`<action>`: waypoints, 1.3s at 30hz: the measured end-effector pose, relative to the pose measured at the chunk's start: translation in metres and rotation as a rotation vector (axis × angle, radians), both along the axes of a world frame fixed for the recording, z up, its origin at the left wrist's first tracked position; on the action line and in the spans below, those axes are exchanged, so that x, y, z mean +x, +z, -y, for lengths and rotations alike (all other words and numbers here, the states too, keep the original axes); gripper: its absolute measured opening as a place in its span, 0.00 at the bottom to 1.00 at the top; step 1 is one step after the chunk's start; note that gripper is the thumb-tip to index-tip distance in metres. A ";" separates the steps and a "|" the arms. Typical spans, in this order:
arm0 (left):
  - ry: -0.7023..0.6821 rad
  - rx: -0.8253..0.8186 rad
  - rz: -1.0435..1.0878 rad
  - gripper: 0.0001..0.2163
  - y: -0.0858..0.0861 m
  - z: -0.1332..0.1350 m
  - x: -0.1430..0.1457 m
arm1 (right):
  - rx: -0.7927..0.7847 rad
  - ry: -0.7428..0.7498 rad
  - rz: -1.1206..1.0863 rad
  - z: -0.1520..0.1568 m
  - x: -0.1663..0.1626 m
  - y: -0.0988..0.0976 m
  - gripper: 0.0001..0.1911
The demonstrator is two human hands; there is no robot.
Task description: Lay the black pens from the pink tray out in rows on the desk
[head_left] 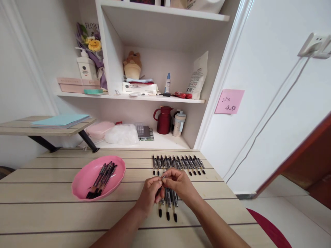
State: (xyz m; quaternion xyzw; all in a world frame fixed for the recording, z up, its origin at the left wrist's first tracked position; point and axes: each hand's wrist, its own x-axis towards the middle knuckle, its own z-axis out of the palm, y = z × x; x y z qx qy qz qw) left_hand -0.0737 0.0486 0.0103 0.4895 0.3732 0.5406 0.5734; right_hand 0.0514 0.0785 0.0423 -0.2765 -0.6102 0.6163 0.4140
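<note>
Both hands meet above the wooden table. My left hand (149, 193) is closed around a slender dark pen, mostly hidden by the fingers. With thumb and forefinger, my right hand (179, 183) pinches the pen's greyish end. Just below the hands lie three gel pens (168, 202) side by side, their black ends towards me and their upper parts partly covered. Behind the hands runs a neat row of several clear-barrelled black pens (184, 163). To the left, a pink scalloped tray (78, 175) holds a loose bundle of more black pens (103, 179).
A small raised stand (15, 128) with blue paper (60, 120) occupies the table's left side. At the back, a shelf unit (160, 98) holds a red jug (163, 120), a tumbler (179, 124) and a plastic bag (122, 134). A cable (269, 115) hangs along the right wall.
</note>
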 end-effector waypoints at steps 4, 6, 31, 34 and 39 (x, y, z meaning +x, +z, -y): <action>0.003 -0.001 0.001 0.10 0.000 0.000 0.000 | 0.011 0.005 0.013 -0.002 0.001 -0.002 0.11; 0.003 -0.008 0.004 0.11 0.000 0.000 0.000 | 0.013 0.008 0.009 -0.003 0.001 -0.005 0.11; -0.057 -0.028 0.025 0.09 -0.006 -0.001 -0.003 | 0.070 -0.057 0.137 -0.005 0.009 0.003 0.11; -0.068 -0.017 0.019 0.09 -0.006 -0.001 -0.003 | 0.028 -0.021 0.103 -0.003 0.008 0.004 0.12; -0.052 -0.038 0.028 0.10 -0.007 -0.001 -0.003 | 0.012 0.025 0.114 -0.001 0.007 0.006 0.13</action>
